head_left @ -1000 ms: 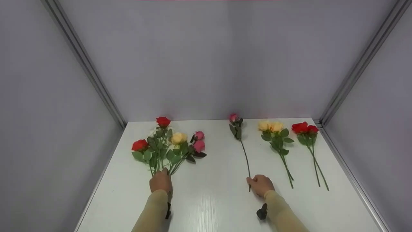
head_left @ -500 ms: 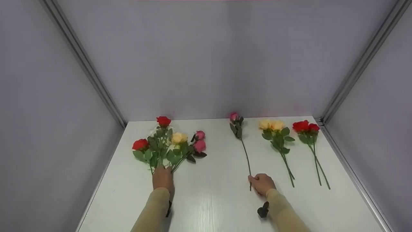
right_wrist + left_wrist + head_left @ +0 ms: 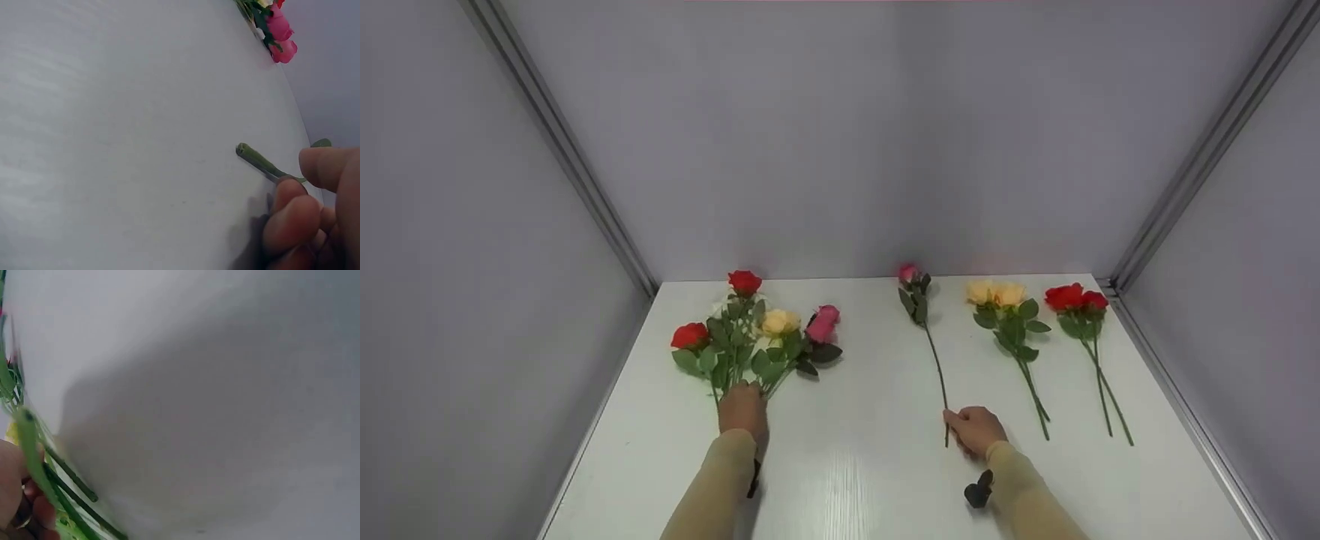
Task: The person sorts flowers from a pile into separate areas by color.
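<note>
My left hand (image 3: 742, 410) grips the stems of a mixed bouquet (image 3: 735, 337) of red, yellow and pink roses with small white blooms. In the left wrist view, green stem ends (image 3: 79, 492) poke out past the curled fingers (image 3: 45, 513). The bouquet's two pink roses (image 3: 823, 324) lean out on its right side. Farther right, a single pink rose (image 3: 936, 360) lies lengthwise, its bloom by the back wall. My right hand (image 3: 976, 431) pinches that stem near its lower end. The cut stem tip (image 3: 242, 149) sticks out beyond the thumb and fingers in the right wrist view.
Two yellow roses (image 3: 996, 294) lie to the right of the right hand, stems crossing. Beyond them are two red roses (image 3: 1076, 298), also crossed. Grey panels (image 3: 840, 150) wall in the white table (image 3: 855, 420) at the back and both sides.
My left hand has shifted slightly right and forward on the stems. The bouquet's pink roses have turned and now overlap more closely. My right hand keeps its pinch on the single pink rose.
</note>
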A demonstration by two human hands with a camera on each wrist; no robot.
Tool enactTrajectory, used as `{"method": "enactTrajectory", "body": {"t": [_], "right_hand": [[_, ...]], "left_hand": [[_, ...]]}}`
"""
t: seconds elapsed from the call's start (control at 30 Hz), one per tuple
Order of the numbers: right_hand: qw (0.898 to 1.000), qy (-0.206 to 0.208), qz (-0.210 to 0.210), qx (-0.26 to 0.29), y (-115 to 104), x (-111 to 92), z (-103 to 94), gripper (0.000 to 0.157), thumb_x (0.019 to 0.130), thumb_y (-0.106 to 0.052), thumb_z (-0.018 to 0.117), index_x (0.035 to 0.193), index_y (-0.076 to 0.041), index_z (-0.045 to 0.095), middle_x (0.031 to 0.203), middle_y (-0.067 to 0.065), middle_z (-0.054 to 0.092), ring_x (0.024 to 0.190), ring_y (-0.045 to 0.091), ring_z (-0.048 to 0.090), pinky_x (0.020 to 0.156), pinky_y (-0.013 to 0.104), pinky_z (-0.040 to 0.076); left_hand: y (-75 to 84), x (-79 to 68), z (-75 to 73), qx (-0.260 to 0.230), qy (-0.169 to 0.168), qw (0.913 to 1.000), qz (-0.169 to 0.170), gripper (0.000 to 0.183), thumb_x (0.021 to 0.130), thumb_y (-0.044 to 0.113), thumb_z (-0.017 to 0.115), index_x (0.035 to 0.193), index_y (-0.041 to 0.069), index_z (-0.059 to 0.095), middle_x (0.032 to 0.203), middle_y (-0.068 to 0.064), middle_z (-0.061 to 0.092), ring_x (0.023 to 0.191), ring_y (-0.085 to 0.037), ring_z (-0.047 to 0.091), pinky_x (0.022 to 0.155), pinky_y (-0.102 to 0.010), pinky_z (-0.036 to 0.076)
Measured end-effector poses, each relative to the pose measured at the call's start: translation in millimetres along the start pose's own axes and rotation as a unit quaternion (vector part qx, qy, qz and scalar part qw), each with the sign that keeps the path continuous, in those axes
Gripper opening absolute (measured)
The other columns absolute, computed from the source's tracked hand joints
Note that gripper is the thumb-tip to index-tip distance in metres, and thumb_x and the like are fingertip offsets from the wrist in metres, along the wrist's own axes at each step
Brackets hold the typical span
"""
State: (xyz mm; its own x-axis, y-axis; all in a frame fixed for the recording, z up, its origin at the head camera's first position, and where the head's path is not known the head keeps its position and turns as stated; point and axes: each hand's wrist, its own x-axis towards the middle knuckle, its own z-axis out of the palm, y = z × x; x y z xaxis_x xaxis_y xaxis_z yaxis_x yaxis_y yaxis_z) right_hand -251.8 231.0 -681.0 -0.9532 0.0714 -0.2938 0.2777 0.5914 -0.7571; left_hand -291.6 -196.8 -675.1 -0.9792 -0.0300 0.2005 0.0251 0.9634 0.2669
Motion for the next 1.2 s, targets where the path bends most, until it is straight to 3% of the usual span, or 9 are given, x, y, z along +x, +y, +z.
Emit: {"method": "enactTrajectory", "body": {"t": [0.23, 0.4, 0.73, 0.8, 0.83, 0.97, 1.03, 1.1, 1.2], "right_hand": [[1.000, 0.000, -0.004, 0.004, 2.2, -1.2, 0.1, 0.042, 0.095, -0.041, 0.057, 0.067, -0.010, 0.056, 0.053, 0.000, 0.051, 0.044, 0.015, 0.045, 0.043, 0.028, 0.036], [1.000, -0.002, 0.001, 0.015, 4.0, -3.1, 0.7, 0.042, 0.095, -0.042, 0.056, 0.068, -0.010, 0.057, 0.055, 0.000, 0.052, 0.045, 0.014, 0.046, 0.044, 0.027, 0.037], [0.999, -0.015, 0.002, 0.042, 5.4, -3.1, -2.5, 0.043, 0.095, -0.045, 0.055, 0.071, -0.009, 0.057, 0.058, 0.001, 0.053, 0.044, 0.013, 0.045, 0.043, 0.027, 0.037], [0.998, -0.017, 0.000, 0.059, 3.9, -3.8, -3.7, 0.042, 0.096, -0.043, 0.056, 0.073, -0.007, 0.058, 0.059, 0.001, 0.053, 0.045, 0.013, 0.044, 0.044, 0.027, 0.037], [0.998, -0.018, -0.002, 0.063, 2.9, -4.4, -4.2, 0.042, 0.096, -0.042, 0.056, 0.074, -0.007, 0.058, 0.060, 0.002, 0.053, 0.046, 0.013, 0.044, 0.045, 0.027, 0.037], [0.999, 0.008, -0.030, 0.038, -3.7, -7.1, -1.7, 0.035, 0.096, -0.037, 0.058, 0.078, -0.007, 0.061, 0.064, 0.000, 0.055, 0.053, 0.014, 0.046, 0.053, 0.029, 0.038], [0.998, 0.029, -0.054, 0.017, -9.5, -9.1, 1.4, 0.031, 0.095, -0.035, 0.060, 0.079, -0.009, 0.062, 0.066, -0.001, 0.055, 0.059, 0.014, 0.047, 0.057, 0.030, 0.038], [0.996, 0.038, -0.083, 0.005, -18.8, -12.6, 5.1, 0.028, 0.094, -0.034, 0.061, 0.079, -0.011, 0.062, 0.066, -0.002, 0.054, 0.060, 0.014, 0.048, 0.058, 0.030, 0.039], [0.990, 0.024, -0.138, -0.002, -39.6, -22.4, 9.9, 0.028, 0.095, -0.037, 0.061, 0.081, -0.012, 0.062, 0.065, -0.004, 0.053, 0.058, 0.013, 0.048, 0.056, 0.029, 0.040]], "left_hand": [[-5.2, 7.2, -10.4, -0.155, -0.032, 0.9851, -0.068, 0.008, 0.094, 0.011, 0.061, 0.094, 0.006, 0.067, 0.088, -0.009, 0.064, 0.084, -0.029, 0.063, 0.075, -0.047, 0.049], [-4.1, 12.7, -19.0, -0.219, -0.047, 0.9721, -0.068, 0.008, 0.097, 0.013, 0.057, 0.093, 0.007, 0.061, 0.085, -0.007, 0.062, 0.080, -0.024, 0.060, 0.071, -0.045, 0.048], [18.8, 19.9, -39.6, -0.322, -0.019, 0.9430, -0.081, 0.020, 0.097, 0.014, 0.057, 0.112, 0.002, 0.061, 0.096, -0.010, 0.064, 0.085, -0.023, 0.060, 0.073, -0.039, 0.048], [27.4, 20.8, -44.2, -0.373, -0.040, 0.9225, -0.092, 0.025, 0.097, 0.013, 0.057, 0.118, 0.000, 0.060, 0.099, -0.011, 0.064, 0.087, -0.026, 0.062, 0.073, -0.039, 0.049], [32.2, 20.8, -46.3, -0.407, -0.054, 0.9064, -0.101, 0.027, 0.097, 0.013, 0.057, 0.120, -0.002, 0.059, 0.099, -0.012, 0.064, 0.088, -0.028, 0.062, 0.073, -0.038, 0.050], [52.5, 16.7, -51.0, -0.534, -0.117, 0.8245, -0.146, 0.030, 0.097, 0.012, 0.057, 0.122, -0.004, 0.053, 0.099, -0.014, 0.063, 0.084, -0.028, 0.062, 0.074, -0.038, 0.050], [63.3, 14.3, -50.4, -0.577, -0.141, 0.7902, -0.152, 0.029, 0.097, 0.012, 0.058, 0.120, -0.004, 0.052, 0.101, -0.017, 0.062, 0.081, -0.023, 0.060, 0.075, -0.038, 0.050], [74.9, 11.8, -49.6, -0.606, -0.159, 0.7661, -0.146, 0.027, 0.097, 0.011, 0.057, 0.118, -0.005, 0.050, 0.101, -0.017, 0.062, 0.079, -0.018, 0.058, 0.076, -0.037, 0.050], [94.4, 8.2, -47.1, -0.632, -0.180, 0.7419, -0.132, 0.022, 0.096, 0.009, 0.058, 0.112, -0.004, 0.051, 0.099, -0.017, 0.061, 0.078, -0.016, 0.059, 0.075, -0.034, 0.051]]}}
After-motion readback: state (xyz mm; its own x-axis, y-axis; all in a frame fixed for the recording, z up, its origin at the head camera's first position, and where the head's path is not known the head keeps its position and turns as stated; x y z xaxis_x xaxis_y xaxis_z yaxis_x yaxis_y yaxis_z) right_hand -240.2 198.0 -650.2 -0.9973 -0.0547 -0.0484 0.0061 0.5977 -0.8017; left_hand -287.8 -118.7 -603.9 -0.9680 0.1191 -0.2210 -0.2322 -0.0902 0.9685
